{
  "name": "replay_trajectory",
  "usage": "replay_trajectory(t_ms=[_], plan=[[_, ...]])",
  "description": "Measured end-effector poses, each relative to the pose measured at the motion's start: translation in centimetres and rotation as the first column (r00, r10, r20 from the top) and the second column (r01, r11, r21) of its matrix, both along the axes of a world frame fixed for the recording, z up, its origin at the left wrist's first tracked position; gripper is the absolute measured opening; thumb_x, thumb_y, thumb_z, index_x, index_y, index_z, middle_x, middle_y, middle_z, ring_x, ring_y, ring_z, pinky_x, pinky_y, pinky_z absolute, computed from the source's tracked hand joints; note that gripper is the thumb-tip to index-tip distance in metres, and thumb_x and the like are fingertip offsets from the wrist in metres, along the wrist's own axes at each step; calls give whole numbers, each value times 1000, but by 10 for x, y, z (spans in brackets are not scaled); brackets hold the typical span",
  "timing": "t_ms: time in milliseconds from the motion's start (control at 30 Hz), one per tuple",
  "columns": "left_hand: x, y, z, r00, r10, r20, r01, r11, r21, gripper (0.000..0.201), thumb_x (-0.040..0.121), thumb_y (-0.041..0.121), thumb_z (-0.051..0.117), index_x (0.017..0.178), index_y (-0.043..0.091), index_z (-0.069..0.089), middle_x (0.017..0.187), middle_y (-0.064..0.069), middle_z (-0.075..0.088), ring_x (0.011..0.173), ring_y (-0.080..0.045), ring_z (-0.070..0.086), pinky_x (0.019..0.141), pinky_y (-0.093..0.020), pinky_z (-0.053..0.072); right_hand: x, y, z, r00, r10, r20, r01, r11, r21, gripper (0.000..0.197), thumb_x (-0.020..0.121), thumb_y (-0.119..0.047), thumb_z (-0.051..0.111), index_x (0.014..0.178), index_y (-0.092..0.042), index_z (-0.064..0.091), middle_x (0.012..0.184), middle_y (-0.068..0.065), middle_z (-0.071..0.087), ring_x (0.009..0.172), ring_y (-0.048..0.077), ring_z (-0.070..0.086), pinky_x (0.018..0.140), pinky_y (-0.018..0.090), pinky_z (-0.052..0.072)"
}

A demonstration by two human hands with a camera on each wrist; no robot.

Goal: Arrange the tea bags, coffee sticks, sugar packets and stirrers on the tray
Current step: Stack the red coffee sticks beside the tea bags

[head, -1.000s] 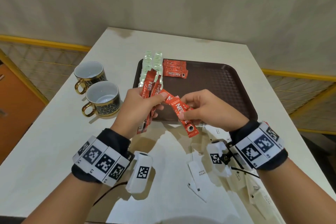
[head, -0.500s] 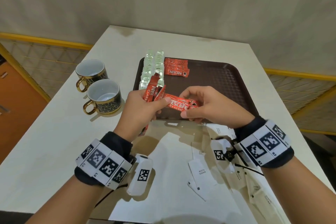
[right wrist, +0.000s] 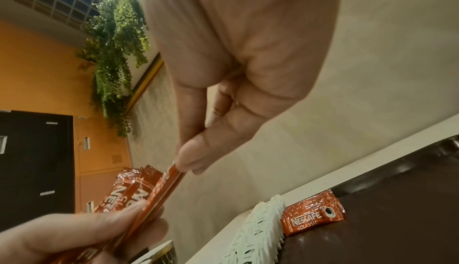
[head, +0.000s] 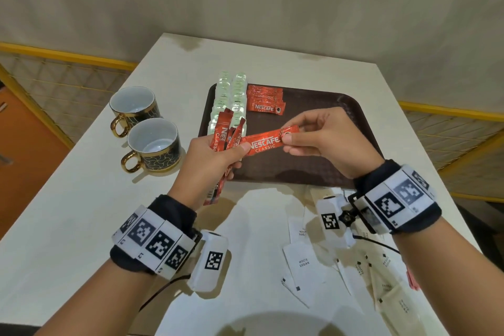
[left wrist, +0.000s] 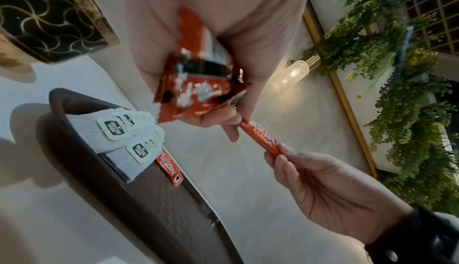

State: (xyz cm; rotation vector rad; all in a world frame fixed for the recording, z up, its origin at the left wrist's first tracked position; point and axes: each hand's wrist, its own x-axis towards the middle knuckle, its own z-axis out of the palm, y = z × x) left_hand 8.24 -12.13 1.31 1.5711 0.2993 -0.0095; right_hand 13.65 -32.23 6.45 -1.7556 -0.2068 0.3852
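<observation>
Over a cream desk [head: 81, 213], the left hand [head: 207, 163] clutches spare coffee sticks [head: 222, 135] while the right hand [head: 327, 139] pinches one stick [head: 266, 142], likely bound for the tray's [head: 327, 106] Nescafe stack [head: 266, 102] beside the tea bags [head: 231, 95].

The held coffee stick [head: 268, 142] reads "NESCAFE CLASSIC"; table packets [head: 303, 263] read "WHITE SUGAR".

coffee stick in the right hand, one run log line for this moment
left hand: grips coffee stick bundle | right hand: pinches single coffee stick, thumb of left on its other end | tray: tea bags, placed coffee sticks | sugar packets: on table
</observation>
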Motion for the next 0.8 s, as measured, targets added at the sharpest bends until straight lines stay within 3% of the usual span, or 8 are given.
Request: replay_trajectory(t_ms=[200,333,400,467,600,667,800], plan=[[10,0,-5,999,-32,-44,33,999,41,26,85,29,73,101,11,66,71,-1,65,55,-7,59,51,-19,46,15,2,-6,999,-40,-25,40,999,19,19,82,1,70,99,9,68,89,25,70,71,19,71,70,22,60],[18,0,-10,998,-36,-51,40,996,80,27,85,31,72,102,10,66,79,-8,69,62,-11,62,58,-23,51,30,1,-6,1000,-3,1,3,989,-148,20,80,-7,74,97,2,70,82,15,71,76,20,71,73,27,61],[23,0,-11,999,-28,-45,32,994,102,28,85,31,73,102,10,67,83,-10,70,66,-13,63,60,-24,52,42,2,-4,981,85,173,-14,926,-376,24,76,-16,81,97,-9,72,84,2,71,82,15,69,78,29,58],[29,-1,-10,999,-35,-40,39,992,120,28,85,31,73,102,10,67,83,-8,70,67,-11,64,58,-21,50,51,7,1,922,260,287,-59,827,-560,30,73,-21,83,100,-18,72,91,-6,71,85,7,67,80,23,53],[42,-3,-2,999,-41,-35,45,989,144,24,84,28,74,100,11,67,80,-6,69,66,-14,65,55,-20,50,67,24,2,837,499,225,-206,667,-716,14,76,-16,80,88,-21,74,79,-11,69,71,-1,62,67,9,46],[48,-1,1,1000,5,-23,-2,991,134,21,84,27,75,96,11,69,76,-2,67,65,-13,62,57,-22,47,86,26,-6,847,480,229,-183,668,-721,12,75,-12,80,83,-19,73,76,-7,69,66,0,60,64,9,43],[48,6,5,996,93,-17,-91,991,97,16,85,25,74,97,15,73,76,-1,70,64,-16,62,57,-28,50,134,26,-33,899,290,327,30,706,-707,13,74,-6,79,81,-12,70,74,1,65,62,4,57,58,8,41]])
